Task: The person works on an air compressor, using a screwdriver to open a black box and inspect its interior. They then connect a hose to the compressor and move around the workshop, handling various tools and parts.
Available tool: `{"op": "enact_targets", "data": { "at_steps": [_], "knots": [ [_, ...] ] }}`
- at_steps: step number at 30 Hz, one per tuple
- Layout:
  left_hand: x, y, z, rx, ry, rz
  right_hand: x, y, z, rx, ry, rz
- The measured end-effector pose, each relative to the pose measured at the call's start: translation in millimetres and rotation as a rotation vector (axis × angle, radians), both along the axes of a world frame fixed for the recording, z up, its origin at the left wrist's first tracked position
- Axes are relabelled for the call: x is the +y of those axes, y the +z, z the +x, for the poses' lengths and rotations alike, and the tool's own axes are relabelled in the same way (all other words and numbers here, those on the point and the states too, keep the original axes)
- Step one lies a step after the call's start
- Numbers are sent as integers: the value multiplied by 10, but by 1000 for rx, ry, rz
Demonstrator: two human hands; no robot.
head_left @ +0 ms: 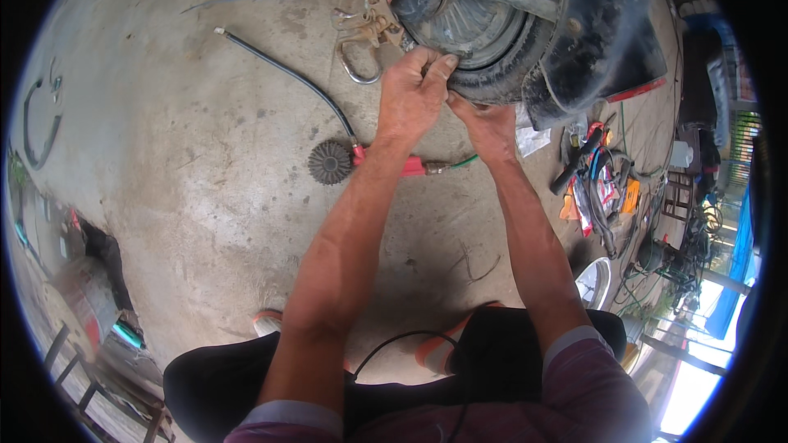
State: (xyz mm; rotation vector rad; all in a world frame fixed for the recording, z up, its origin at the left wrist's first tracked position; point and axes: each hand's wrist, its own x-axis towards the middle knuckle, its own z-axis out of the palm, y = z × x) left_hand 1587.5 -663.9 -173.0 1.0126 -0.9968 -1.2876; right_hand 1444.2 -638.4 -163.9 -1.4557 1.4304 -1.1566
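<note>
A dusty black tire (515,67) on a wheel with a grey rim (447,12) stands in front of me, attached to a vehicle. My left hand (413,89) is closed on the tire's near edge, its thumb lying over the sidewall and its other fingers curled. Just to its right, my right hand (486,125) grips the tire from below, with most of its fingers hidden. The two hands almost touch. A rusty metal bracket (373,16) with a shiny bent loop (359,63) is beside the wheel, left of my left hand.
A red air inflator (414,166) with a black hose (287,70) and a round dark gauge (331,162) lies on the concrete floor (205,197). A black mudguard (603,33) hangs right of the wheel. Tools and packets (595,180) are piled at right, near a silver bowl (593,280).
</note>
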Motion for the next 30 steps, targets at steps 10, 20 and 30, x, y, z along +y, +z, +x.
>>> {"op": "enact_targets", "data": {
  "at_steps": [10,20,30],
  "knots": [
    [28,98,17,19,-71,186,4,-67,-88,86,10,54],
    [7,301,162,550,-350,608,28,-5,-98,96,-10,67],
    [48,389,183,195,-258,392,31,36,-109,96,18,0]
  ]
}}
